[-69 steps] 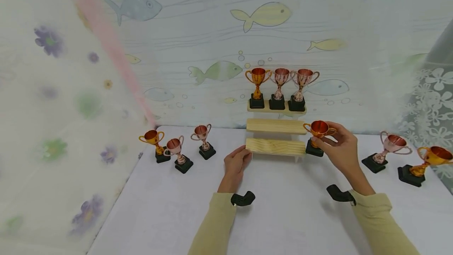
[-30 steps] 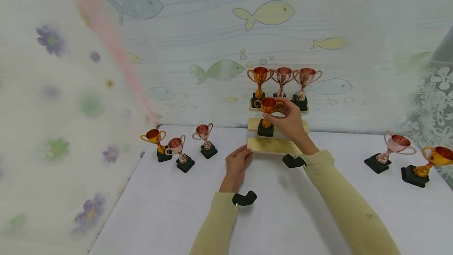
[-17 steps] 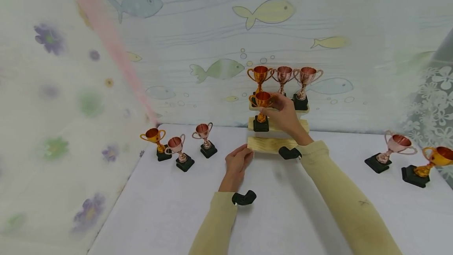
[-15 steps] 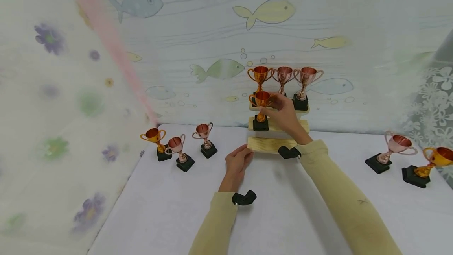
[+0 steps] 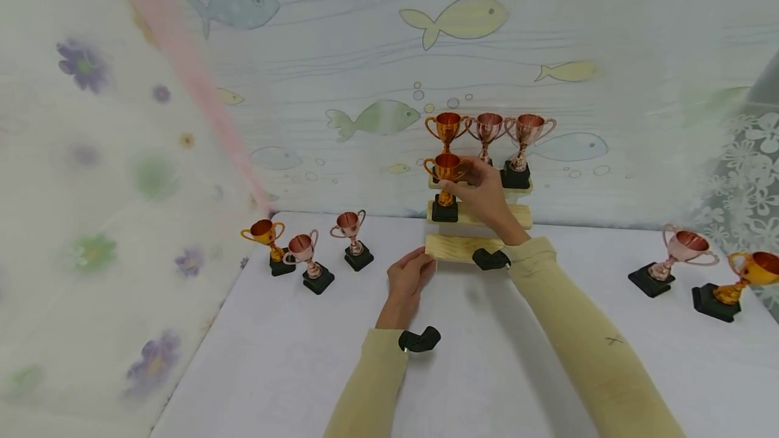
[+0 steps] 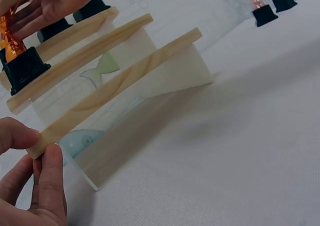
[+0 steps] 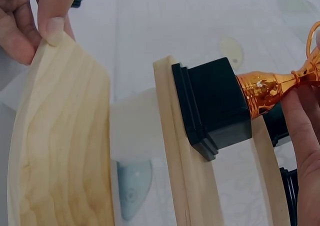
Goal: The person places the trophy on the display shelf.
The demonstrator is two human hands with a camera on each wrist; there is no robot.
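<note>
Fish-print fabric [image 5: 341, 59] backs the white desk [image 5: 316, 370]; a three-tier stand [image 5: 456, 247] sits near its rear edge. Left hand [image 5: 409, 282]: grip pinching the left end of the lowest tier [image 6: 120, 86]. Right hand [image 5: 485, 195]: grip grasping a gold trophy [image 5: 446, 166] at the middle tier's [image 7: 192, 186] left end.

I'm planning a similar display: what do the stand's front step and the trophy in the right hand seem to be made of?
Front step: pale matte wood, by its grain lines. Gold trophy: mirror-bright reflections suggest metal or metallic-coated plastic, unclear which. Black base: probably satin plastic, by its crisp stepped edges.
</note>
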